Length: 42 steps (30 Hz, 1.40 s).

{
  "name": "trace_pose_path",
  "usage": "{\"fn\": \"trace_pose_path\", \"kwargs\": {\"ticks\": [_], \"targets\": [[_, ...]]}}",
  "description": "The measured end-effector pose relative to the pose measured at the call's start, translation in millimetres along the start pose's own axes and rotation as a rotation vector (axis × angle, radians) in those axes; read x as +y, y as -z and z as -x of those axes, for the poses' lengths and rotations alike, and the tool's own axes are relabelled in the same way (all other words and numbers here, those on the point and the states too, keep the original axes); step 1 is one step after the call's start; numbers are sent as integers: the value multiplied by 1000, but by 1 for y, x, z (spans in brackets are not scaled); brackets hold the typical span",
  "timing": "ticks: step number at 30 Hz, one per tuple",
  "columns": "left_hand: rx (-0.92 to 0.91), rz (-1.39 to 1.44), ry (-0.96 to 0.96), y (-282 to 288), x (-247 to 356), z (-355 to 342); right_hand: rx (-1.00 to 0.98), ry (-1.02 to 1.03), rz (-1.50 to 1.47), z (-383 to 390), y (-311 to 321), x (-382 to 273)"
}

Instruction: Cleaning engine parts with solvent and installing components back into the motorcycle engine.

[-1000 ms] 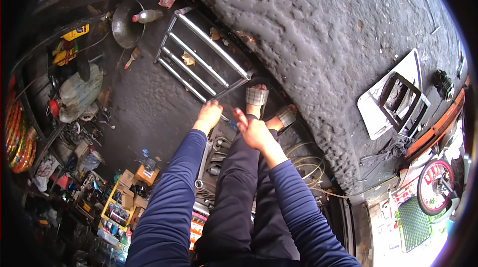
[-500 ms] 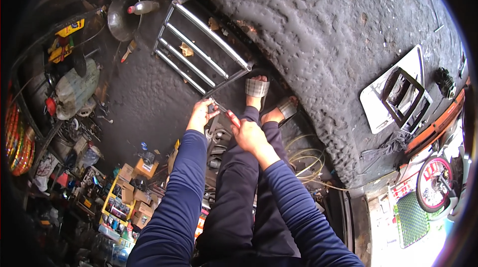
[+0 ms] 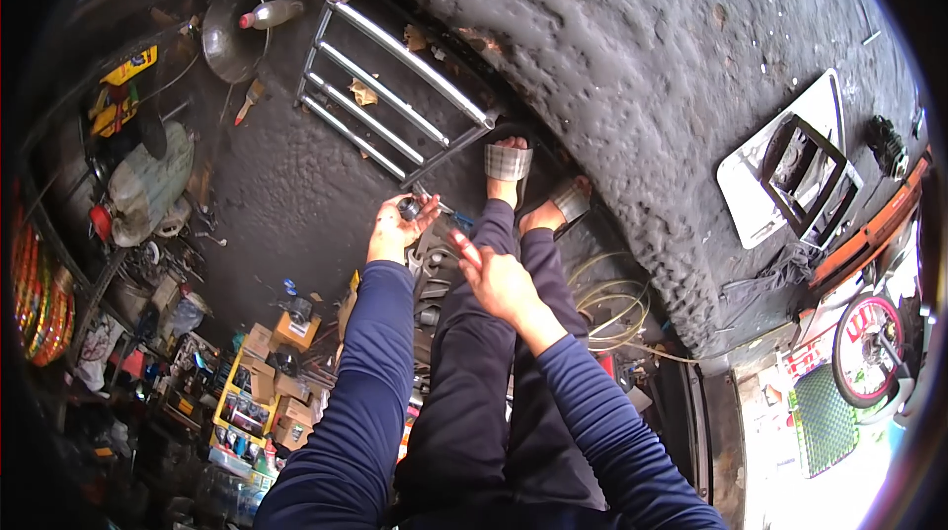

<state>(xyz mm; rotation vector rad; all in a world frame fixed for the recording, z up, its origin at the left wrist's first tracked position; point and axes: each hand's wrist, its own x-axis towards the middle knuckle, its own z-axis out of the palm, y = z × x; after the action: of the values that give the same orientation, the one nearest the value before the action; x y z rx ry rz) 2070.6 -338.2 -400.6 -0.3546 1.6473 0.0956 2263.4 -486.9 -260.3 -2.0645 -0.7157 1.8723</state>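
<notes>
My left hand [image 3: 400, 229] is closed round a small dark cylindrical metal part [image 3: 409, 208], palm partly turned up. Right beside its fingertips is the metal end of a hand tool [image 3: 427, 196]. My right hand [image 3: 489, 278], lower and to the right, is closed on what looks like that tool's red handle, largely covered by my fingers. Beyond both hands lies a chrome rack [image 3: 385, 76] with several parallel tubes. Under my arms and legs lie metal wrenches [image 3: 432, 263], partly hidden.
Sandalled feet [image 3: 508, 163] stand near a rough dark raised surface [image 3: 592, 56]. Tools, boxes [image 3: 294, 330] and a plastic jerrycan [image 3: 148, 184] crowd the left. Coiled hose [image 3: 617, 318] lies right of my legs; a white panel [image 3: 741, 204] and a wheel [image 3: 869, 352] are farther right.
My left hand has turned palm-up, showing the dark part. My right hand has moved slightly down and right from half a second ago. The view has shifted slightly.
</notes>
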Motion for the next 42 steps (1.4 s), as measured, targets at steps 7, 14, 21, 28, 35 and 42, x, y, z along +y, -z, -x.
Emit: {"fn": "trace_pose_path", "kwargs": {"ticks": [7,14,21,28,35,42], "targets": [[-412,-273,37,-4,6,26,120,-68,-85,4,15,10],[-251,-1209,-478,-26,1,34,-53,-96,-281,0,35,25],[-300,-1796,-1067,-17,-11,58,-227,-51,-377,0,40,16],[-263,-2204,-1245,-33,-17,74,-32,-215,-135,7,39,19],[-331,-2338,-1157,-24,-19,77,-165,-94,-260,-6,52,13],[-414,-2375,-1164,-21,-26,66,-218,-147,-243,2,47,39]]}}
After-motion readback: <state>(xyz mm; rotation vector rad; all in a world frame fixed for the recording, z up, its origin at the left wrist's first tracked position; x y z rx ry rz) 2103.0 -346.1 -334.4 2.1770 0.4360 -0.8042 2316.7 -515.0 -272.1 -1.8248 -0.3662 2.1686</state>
